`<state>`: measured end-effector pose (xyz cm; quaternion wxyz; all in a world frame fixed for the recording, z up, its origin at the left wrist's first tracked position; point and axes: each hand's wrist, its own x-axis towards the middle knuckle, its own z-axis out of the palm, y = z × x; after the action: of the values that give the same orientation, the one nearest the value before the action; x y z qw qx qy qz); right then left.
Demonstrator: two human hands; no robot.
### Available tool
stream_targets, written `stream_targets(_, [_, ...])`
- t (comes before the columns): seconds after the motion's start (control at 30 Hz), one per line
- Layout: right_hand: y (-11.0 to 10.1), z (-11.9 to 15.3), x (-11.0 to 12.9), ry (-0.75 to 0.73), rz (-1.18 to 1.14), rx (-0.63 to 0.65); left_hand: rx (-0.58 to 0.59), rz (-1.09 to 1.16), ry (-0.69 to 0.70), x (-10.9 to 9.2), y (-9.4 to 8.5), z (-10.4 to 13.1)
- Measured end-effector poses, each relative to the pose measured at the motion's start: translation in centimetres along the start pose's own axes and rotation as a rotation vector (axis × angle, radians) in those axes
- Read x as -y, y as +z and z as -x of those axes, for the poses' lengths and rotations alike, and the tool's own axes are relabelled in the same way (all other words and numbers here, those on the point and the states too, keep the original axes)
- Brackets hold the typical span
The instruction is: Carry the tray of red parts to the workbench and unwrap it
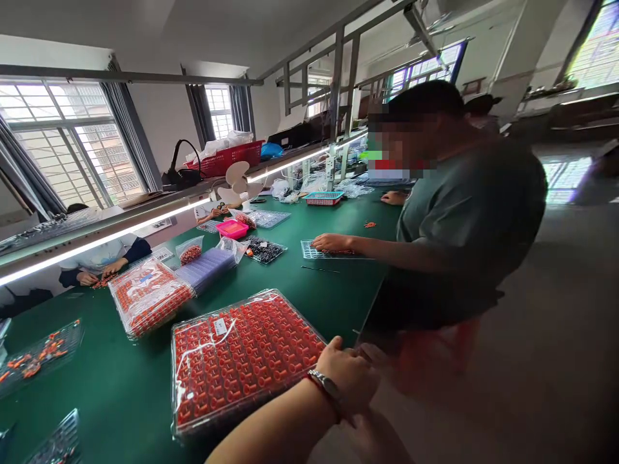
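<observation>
Low in the frame, right of centre, a hand (349, 374) with a wristwatch (325, 384) rests at the table edge, its fingers curled against the corner of a wrapped tray of red parts (242, 357); which hand it is, and whether it grips, I cannot tell. The tray lies on the green table (120, 386). At centre right, a co-worker's hand (331, 243) presses on a clear grid tray (314, 250).

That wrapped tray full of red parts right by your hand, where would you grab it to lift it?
Probably by its two short ends, one hand each, coming from the sides. The tray lies flat and wide on the green table, stacked and wrapped in slippery film, so one hand at the near corner would likely tip it.
</observation>
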<state>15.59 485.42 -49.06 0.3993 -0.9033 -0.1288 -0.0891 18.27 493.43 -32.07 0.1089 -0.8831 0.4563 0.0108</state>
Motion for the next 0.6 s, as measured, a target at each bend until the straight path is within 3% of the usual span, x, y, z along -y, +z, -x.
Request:
stream_targets(0.1, [0.7,0.6,0.9,0.012,-0.147,-0.1,0.145,-0.058,-0.044,0.7,-0.3,-3.4])
stream_targets(0.2, [0.9,0.5,1.9,0.023,-0.254,-0.163,0.246,-0.113,-0.075,1.0,0.2,-4.9])
stream_targets(0.3, [0.5,0.1,1.7,0.036,-0.299,-0.153,0.295,-0.138,-0.063,1.2,0.5,-4.8])
stream_targets(0.4, [-0.8,-0.6,-0.1,0.053,-0.302,-0.105,0.299,-0.142,-0.035,1.6,0.2,-4.1])
stream_targets(0.6, [-5.8,-4.7,-4.8,0.167,-0.184,-0.083,0.263,-0.106,0.049,1.2,0.7,-2.7])
